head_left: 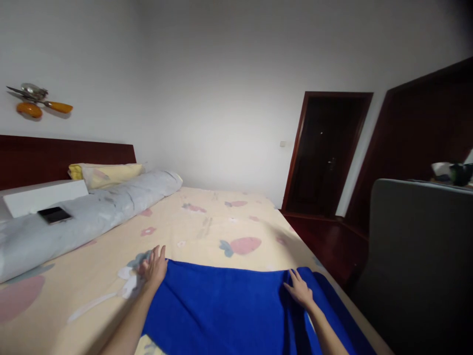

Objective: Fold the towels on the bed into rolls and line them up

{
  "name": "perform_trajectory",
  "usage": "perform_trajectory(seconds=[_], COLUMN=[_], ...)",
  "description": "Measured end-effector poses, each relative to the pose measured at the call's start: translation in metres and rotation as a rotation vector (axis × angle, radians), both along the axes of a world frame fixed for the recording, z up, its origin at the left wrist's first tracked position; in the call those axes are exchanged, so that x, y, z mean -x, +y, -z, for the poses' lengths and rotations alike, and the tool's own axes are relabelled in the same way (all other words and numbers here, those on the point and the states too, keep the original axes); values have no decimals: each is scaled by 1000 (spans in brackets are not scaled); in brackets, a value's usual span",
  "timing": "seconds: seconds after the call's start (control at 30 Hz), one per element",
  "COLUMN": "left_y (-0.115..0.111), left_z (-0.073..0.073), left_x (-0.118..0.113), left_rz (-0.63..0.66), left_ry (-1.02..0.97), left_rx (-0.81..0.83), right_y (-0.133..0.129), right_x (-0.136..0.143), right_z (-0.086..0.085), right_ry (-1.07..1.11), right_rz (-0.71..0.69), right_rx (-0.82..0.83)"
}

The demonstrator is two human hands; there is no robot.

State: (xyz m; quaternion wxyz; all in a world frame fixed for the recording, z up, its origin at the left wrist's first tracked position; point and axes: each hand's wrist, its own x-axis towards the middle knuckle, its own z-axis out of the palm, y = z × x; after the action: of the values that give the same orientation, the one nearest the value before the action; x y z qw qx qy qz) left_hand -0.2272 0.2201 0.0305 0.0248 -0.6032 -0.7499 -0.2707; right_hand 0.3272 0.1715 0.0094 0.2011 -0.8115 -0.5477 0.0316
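Left hand (156, 268) at the near-left corner region of the blue cloth (225, 305), fingers spread and raised, not closed on anything; its thumb side lies against or just beside the cloth's edge. Exact contact hard to tell, the fingers being blurred.

Right hand (299, 291) open too, fingers fanned, laid on the cloth close to its far edge. No pinch seen; looks more like pressing than lifting.

Cloth lies on the patterned bed (218, 224), mostly flat between the two hands and running toward the wearer below them. Far edge nearly straight from hand to hand; presumably the wide-set hands keep it so. Beside and below the right hand the fabric bunches into folds, a likely reason for a palm there.

Well beyond the left hand, off to its left: grey bolster (121, 199), bearing a phone (54, 215), probably parked there out of the cloth's way. Right of the right hand, apart from it, a grey chair (395, 246).
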Motion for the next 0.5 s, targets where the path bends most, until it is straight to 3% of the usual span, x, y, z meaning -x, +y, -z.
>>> perform_trajectory(seconds=[0.17,0.37,0.5], left_y=[-26,-89,-123], left_z=[26,66,87], left_x=[-9,30,44], left_rz=[-189,-315,-300], left_ry=[143,76,6], left_rx=[33,134,160], right_y=[-31,-112,-158], right_x=[15,16,10], right_z=[33,84,98], right_ry=[-88,5,110], right_rz=[-58,-203,-177], right_rx=[-74,-207,-224])
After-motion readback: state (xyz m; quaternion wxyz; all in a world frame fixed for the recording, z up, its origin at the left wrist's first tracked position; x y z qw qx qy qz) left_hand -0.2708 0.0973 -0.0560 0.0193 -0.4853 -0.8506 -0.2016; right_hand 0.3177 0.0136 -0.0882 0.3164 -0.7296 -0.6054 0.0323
